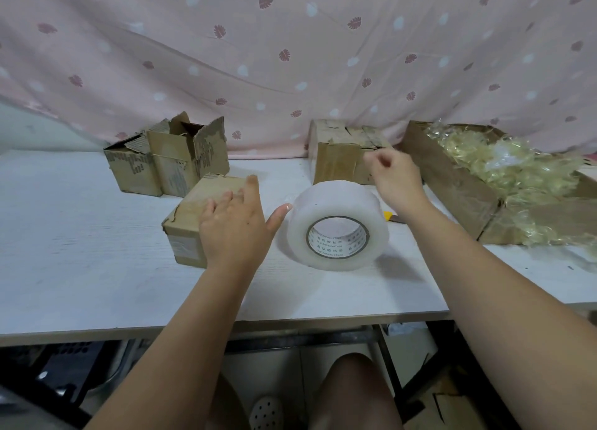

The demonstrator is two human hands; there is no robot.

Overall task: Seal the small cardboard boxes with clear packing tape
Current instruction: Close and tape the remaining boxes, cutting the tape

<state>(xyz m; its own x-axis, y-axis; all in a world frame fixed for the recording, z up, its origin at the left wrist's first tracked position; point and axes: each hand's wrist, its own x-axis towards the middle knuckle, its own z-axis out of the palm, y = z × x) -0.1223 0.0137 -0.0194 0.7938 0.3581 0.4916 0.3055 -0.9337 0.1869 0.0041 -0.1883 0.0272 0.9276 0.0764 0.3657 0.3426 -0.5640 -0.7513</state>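
Brown small cardboard box [187,211] on white worktop [80,242], left of centre; left hand [232,226] flat on it, grip wide. Clear packing-tape roll [336,229] stands on edge just beside. Above roll, right hand [392,177]: grip narrow, contents unclear.

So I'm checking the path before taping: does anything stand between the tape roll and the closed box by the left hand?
Only the left hand itself: it lies over the box top and its thumb reaches toward the roll. Nothing else shows in the gap between them.
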